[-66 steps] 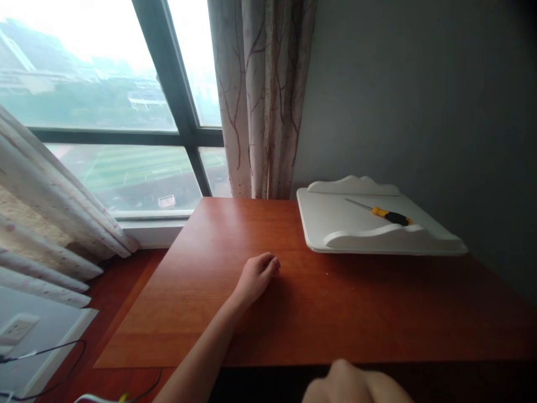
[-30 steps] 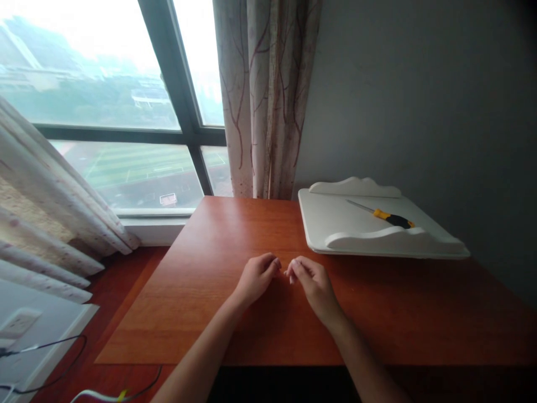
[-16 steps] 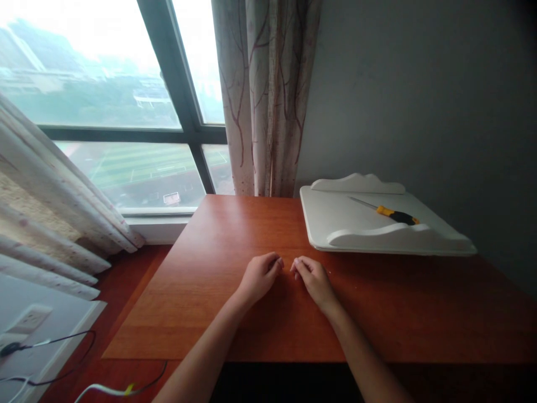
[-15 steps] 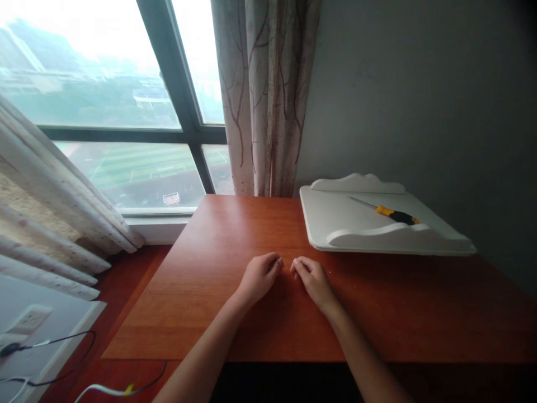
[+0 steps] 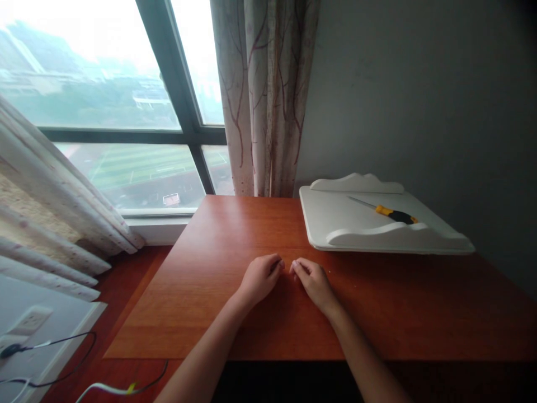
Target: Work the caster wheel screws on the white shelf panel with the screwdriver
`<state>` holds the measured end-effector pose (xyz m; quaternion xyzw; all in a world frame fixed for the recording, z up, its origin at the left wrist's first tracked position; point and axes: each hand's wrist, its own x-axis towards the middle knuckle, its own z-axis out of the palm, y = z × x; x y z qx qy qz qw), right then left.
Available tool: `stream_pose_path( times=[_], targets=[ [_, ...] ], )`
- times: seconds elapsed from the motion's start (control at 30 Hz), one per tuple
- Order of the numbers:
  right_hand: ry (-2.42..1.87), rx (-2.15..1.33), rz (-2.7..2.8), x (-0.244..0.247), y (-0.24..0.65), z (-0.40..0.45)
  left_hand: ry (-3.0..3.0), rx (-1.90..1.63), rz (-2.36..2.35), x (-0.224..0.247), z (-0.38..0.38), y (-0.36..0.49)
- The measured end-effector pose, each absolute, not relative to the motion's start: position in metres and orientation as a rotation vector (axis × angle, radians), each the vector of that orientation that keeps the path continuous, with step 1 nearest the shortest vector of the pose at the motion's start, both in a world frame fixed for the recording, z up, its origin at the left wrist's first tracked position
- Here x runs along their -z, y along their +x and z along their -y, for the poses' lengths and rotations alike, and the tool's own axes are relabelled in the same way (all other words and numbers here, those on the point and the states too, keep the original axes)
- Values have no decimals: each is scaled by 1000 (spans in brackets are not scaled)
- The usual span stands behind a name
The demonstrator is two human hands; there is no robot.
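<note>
My left hand (image 5: 262, 276) rests on the reddish-brown wooden table (image 5: 201, 291), its fingers curled together. Just to its right, a small gap apart, my right hand (image 5: 310, 278) also lies with fingers closed. I cannot make out anything held in either hand; the insides of the fingers are hidden. Beyond my right hand, a yellow and black screwdriver (image 5: 394, 214) lies on a white board with wavy raised edges (image 5: 327, 210), its shaft pointing left. Neither hand touches the board or the screwdriver.
Behind the table are a patterned curtain (image 5: 268, 112), a grey wall (image 5: 411, 101) and a window (image 5: 138, 101). Another curtain (image 5: 54, 196) hangs at the left. Cables and a socket (image 5: 32, 321) are low at the left, beyond the table edge.
</note>
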<state>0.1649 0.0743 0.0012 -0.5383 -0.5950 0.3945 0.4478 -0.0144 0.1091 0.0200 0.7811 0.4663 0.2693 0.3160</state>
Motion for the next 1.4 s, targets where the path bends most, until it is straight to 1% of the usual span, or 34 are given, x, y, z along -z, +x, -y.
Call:
stream_pose_path(
  times=[1.4],
  targets=[
    [-1331,-982,1500,0,165,-74,2120,-651,-1225,-22,-108,-14]
  ],
)
